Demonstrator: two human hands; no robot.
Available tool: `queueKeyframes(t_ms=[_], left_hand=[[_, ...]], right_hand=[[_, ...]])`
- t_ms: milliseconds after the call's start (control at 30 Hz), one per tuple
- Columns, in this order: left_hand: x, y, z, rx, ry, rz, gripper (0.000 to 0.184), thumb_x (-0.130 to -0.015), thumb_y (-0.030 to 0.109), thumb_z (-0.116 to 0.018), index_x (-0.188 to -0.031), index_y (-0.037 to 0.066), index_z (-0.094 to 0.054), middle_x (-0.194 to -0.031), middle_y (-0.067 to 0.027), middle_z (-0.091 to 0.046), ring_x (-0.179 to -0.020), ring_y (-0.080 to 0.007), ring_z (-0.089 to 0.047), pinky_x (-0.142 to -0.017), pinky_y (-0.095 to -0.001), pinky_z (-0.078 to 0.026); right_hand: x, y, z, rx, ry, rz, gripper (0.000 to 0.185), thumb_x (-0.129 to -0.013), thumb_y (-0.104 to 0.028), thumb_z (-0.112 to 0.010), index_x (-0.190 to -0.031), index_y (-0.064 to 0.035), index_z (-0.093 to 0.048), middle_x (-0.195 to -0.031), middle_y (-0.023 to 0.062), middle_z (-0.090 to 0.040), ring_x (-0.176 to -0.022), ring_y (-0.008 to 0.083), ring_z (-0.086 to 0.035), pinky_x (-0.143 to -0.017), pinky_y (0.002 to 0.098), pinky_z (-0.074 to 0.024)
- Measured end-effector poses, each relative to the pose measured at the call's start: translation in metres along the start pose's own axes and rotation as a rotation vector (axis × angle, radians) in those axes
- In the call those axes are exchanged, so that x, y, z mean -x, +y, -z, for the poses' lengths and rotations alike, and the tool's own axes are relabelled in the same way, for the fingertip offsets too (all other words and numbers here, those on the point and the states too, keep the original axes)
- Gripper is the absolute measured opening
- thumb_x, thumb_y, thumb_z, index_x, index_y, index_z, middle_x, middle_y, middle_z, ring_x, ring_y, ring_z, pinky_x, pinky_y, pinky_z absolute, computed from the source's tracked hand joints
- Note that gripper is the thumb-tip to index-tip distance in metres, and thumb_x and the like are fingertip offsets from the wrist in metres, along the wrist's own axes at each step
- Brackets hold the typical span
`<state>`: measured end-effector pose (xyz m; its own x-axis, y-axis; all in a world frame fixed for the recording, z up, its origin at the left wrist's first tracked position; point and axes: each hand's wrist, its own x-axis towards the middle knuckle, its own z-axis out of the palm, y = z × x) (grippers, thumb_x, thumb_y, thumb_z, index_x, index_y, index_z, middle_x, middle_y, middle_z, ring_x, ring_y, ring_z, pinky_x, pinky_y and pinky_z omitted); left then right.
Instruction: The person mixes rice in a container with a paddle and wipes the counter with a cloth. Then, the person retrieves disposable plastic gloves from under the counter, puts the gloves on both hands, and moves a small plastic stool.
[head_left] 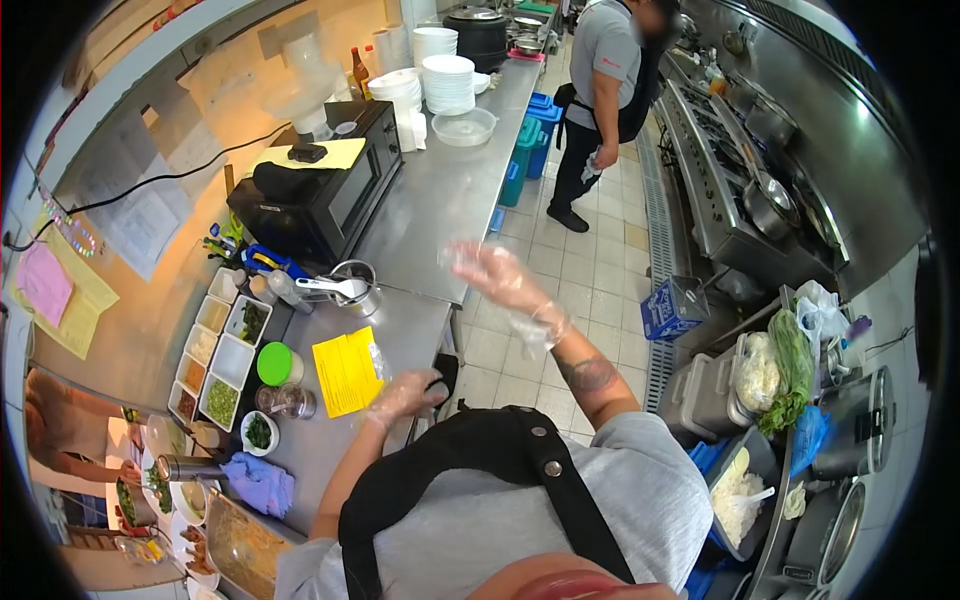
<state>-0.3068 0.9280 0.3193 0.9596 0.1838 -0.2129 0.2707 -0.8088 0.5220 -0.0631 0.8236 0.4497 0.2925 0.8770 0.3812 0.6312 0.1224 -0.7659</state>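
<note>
My right hand, in a clear plastic glove, is raised in front of me past the counter's edge. Its fingers are stretched out and nothing shows in them. Also gloved, my left hand is low at the counter's front edge with its fingers curled beside a dark item, whose kind I cannot make out. Just left of that hand lies a yellow sheet of paper with writing. A green-lidded jar, a small glass jar and a white bowl of chopped greens stand farther left.
White tubs of chopped ingredients line the wall. Behind them are a metal pot with ladles and a black oven. A co-worker stands in the aisle beside the stove. A blue box sits on the floor.
</note>
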Motion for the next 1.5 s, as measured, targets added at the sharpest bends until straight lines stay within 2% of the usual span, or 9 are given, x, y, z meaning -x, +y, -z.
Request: queueKeyframes(t_ms=[167, 367, 600, 700, 800, 900, 1000, 1200, 1500], left_hand=[[0.03, 0.002, -0.017, 0.105, -0.028, 0.101, 0.044, -0.081, 0.033, -0.065, -0.115, 0.006, -0.061, -0.109, -0.0206, -0.062, -0.105, -0.0371, -0.058, -0.091, -0.043, -0.044], [0.031, -0.009, -0.036, 0.244, 0.13, 0.12, 0.044, -0.082, 0.034, -0.063, -0.114, 0.005, -0.062, -0.109, -0.0209, -0.062, -0.103, -0.0375, -0.058, -0.089, -0.0421, -0.045], [0.026, -0.018, -0.044, 0.42, 0.332, 0.269, 0.042, -0.085, 0.037, -0.06, -0.111, 0.003, -0.063, -0.101, -0.0205, -0.066, -0.097, -0.036, -0.062, -0.084, -0.0415, -0.047], [0.014, -0.054, -0.05, 0.773, 0.447, 0.566, 0.053, -0.09, 0.044, -0.055, -0.121, 0.001, -0.057, -0.115, -0.0184, -0.063, -0.108, -0.0293, -0.059, -0.092, -0.0376, -0.044], [-0.013, -0.072, -0.039, 1.766, 0.84, 0.56, 0.064, -0.093, 0.05, -0.046, -0.133, -0.001, -0.044, -0.13, -0.0165, -0.053, -0.122, -0.0235, -0.049, -0.103, -0.0344, -0.035], [-0.018, -0.066, -0.007, 1.73, 0.932, 0.434, 0.07, -0.096, 0.052, -0.038, -0.14, -0.002, -0.032, -0.139, -0.0159, -0.042, -0.13, -0.0236, -0.039, -0.109, -0.0335, -0.025], [-0.024, -0.057, 0.014, 1.68, 0.967, 0.329, 0.068, -0.097, 0.05, -0.036, -0.14, -0.001, -0.032, -0.139, -0.0163, -0.042, -0.13, -0.0246, -0.04, -0.109, -0.0341, -0.026], [-0.032, -0.065, 0.033, 1.671, 1.178, 0.305, 0.07, -0.095, 0.051, -0.039, -0.141, -0.001, -0.029, -0.142, -0.017, -0.038, -0.132, -0.0263, -0.037, -0.109, -0.0351, -0.024], [-0.038, -0.024, 0.04, 1.677, 1.157, 0.174, 0.083, -0.087, 0.063, -0.042, -0.148, 0.014, -0.017, -0.153, -0.0121, -0.017, -0.142, -0.0252, -0.014, -0.112, -0.041, -0.008]], right_hand=[[0.076, 0.055, -0.062, 0.019, -0.164, -0.194, 0.056, -0.09, -0.046, -0.054, -0.112, 0.0049, -0.06, -0.075, 0.0217, -0.062, -0.071, 0.0246, -0.061, -0.069, 0.0399, -0.0483], [0.103, 0.04, -0.083, -0.091, -0.416, -0.468, 0.046, -0.092, -0.041, -0.053, -0.109, 0.0004, -0.062, -0.082, 0.0224, -0.064, -0.077, 0.0327, -0.061, -0.071, 0.0415, -0.0466], [0.112, 0.052, -0.116, -0.127, -0.508, -0.297, 0.044, -0.091, -0.04, -0.055, -0.109, -0.0014, -0.063, -0.085, 0.0182, -0.064, -0.084, 0.0292, -0.063, -0.075, 0.0361, -0.0483], [0.101, 0.031, -0.122, -0.174, -0.521, -0.29, 0.044, -0.086, -0.039, -0.063, -0.107, -0.0003, -0.061, -0.094, 0.0181, -0.063, -0.09, 0.0294, -0.062, -0.078, 0.0355, -0.0484], [0.098, 0.011, -0.145, -0.289, -0.336, -0.128, 0.054, -0.076, -0.037, -0.076, -0.111, -0.0014, -0.057, -0.094, 0.0161, -0.061, -0.088, 0.0288, -0.061, -0.074, 0.0372, -0.0474], [0.072, -0.04, -0.139, -0.232, -0.365, -0.018, 0.047, -0.073, -0.037, -0.077, -0.098, -0.0013, -0.059, -0.09, 0.0173, -0.062, -0.08, 0.0299, -0.062, -0.073, 0.04, -0.0485], [0.063, -0.048, -0.157, -0.238, -0.358, -0.088, 0.04, -0.079, -0.03, -0.073, -0.101, -0.0013, -0.056, -0.089, 0.0175, -0.06, -0.083, 0.0324, -0.06, -0.074, 0.0401, -0.0467], [0.054, -0.02, -0.192, -0.312, -0.109, 0.158, 0.018, -0.084, -0.012, -0.06, -0.097, -0.0009, -0.058, -0.088, 0.0192, -0.061, -0.084, 0.0378, -0.059, -0.073, 0.0419, -0.0462], [0.047, -0.02, -0.152, -0.306, -0.426, 0.244, 0.019, -0.087, -0.019, -0.057, -0.097, -0.0026, -0.059, -0.086, 0.0191, -0.061, -0.081, 0.0371, -0.059, -0.071, 0.0423, -0.0457]])
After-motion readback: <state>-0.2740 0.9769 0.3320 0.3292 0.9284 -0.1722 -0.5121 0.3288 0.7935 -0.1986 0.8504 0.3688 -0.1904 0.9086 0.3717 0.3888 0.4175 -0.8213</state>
